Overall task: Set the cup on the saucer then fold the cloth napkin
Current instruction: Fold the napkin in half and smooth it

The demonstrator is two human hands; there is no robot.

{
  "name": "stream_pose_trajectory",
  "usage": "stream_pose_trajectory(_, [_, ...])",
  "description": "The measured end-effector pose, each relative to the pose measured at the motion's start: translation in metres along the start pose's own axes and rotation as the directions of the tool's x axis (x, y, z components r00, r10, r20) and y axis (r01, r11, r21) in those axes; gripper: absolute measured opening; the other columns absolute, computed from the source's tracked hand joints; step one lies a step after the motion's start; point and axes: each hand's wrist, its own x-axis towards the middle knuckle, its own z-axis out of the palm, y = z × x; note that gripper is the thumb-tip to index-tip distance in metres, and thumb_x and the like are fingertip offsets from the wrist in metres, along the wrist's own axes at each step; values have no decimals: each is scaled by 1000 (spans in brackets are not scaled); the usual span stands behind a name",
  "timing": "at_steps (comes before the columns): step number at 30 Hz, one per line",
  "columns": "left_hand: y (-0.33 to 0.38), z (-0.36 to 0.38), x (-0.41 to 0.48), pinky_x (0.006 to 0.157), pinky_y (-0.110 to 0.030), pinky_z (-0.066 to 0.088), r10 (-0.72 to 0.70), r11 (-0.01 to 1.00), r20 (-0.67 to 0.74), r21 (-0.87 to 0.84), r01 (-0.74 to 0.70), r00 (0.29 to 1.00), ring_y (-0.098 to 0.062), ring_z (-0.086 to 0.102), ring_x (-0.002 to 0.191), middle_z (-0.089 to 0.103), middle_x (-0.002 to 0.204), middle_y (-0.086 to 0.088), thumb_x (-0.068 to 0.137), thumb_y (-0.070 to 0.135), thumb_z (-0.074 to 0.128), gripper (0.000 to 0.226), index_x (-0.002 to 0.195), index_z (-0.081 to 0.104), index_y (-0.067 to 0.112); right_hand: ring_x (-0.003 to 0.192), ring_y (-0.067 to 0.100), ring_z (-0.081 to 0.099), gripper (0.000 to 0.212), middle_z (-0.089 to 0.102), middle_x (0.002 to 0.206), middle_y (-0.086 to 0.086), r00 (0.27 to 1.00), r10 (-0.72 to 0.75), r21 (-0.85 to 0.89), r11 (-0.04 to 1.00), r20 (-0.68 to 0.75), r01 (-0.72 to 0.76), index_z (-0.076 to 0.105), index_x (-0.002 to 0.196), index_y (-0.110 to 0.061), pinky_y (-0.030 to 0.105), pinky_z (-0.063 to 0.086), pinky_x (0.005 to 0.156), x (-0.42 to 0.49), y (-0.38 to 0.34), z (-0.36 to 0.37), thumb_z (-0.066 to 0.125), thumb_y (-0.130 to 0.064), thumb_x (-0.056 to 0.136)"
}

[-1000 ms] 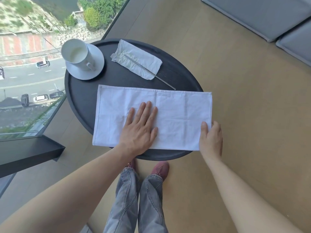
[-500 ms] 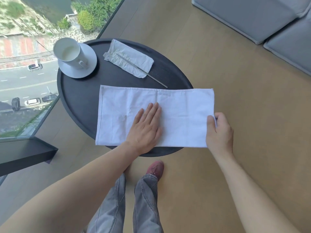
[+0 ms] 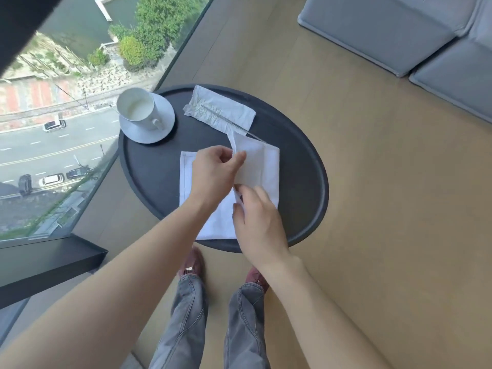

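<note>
Hands (image 3: 239,187) hide cloth napkin's (image 3: 262,166) folded edge.

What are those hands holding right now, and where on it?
Both hold the cloth napkin: the left hand pinches the raised far corner of its folded-over flap, the right hand the near corner.

Beige floor (image 3: 372,182), grey cushions (image 3: 386,30), glass wall (image 3: 80,75)

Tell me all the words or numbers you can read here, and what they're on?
None can be read.
Cup, saucer, napkin: plain white, no print.
Crumpled wrapper on the table: no print shows.
Cars and road outside the window: too small and blurred for plates or signs.
</note>
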Motion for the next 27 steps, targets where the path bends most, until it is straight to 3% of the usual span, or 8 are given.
stream_pose_trajectory(5, [-35,-40,15,51,-27,26,-92,995,-12,34,93,996,-14,32,55,42,62,-2,93,30,66,42,79,61,-10,96,33,60,24,59,110,8,997,7,-30,1000,83,-4,62,116,-9,46,51,80,-10,-3,46,49,-12,96])
stream_pose_trajectory(8, [-57,-58,21,53,-29,34,-104,991,-9,80,104,995,-16,41,56,51,61,-1,92,31,65,36,78,63,-2,95,34,61,24,60,109,8,996,-2,-69,998,84,7,62,117,-9,44,52,76,-17,-5,71,51,-14,96])
stream_pose_trajectory(11, [-77,-69,28,53,-29,33,-101,983,-6,156,101,995,-16,38,53,45,54,8,93,27,64,33,74,60,1,96,34,63,29,63,111,9,998,15,-110,994,58,-9,62,121,-9,40,52,74,-20,-8,93,55,-11,93])
stream_pose_trajectory(16, [-98,-75,37,57,-31,28,-50,957,-27,285,55,998,-21,35,66,41,56,-3,93,17,59,36,64,44,3,83,34,64,31,63,100,9,999,1,-167,986,43,7,63,119,-10,36,49,63,-24,-12,119,63,-10,88])
stream_pose_trajectory(19, [-106,-75,38,56,-28,27,-35,934,-48,355,50,998,-18,41,78,56,75,-19,95,16,57,31,71,49,-2,71,32,62,34,62,89,6,999,-7,-225,974,41,16,65,113,-12,34,48,56,-24,-13,131,70,-5,80])
stream_pose_trajectory(22, [-112,-76,41,57,-16,32,-19,922,-34,386,30,999,-13,42,78,58,86,-14,95,19,54,25,73,48,10,63,29,59,34,59,80,5,999,-17,-300,953,39,28,68,107,-13,33,46,51,-22,-14,140,74,-3,75])
stream_pose_trajectory(27, [-115,-76,41,59,-26,28,-6,908,-23,419,15,1000,-20,47,80,57,93,-12,94,14,52,12,86,55,7,60,26,57,28,55,77,3,996,-26,-399,915,90,60,64,91,-15,32,44,50,-22,-10,148,76,-4,68])
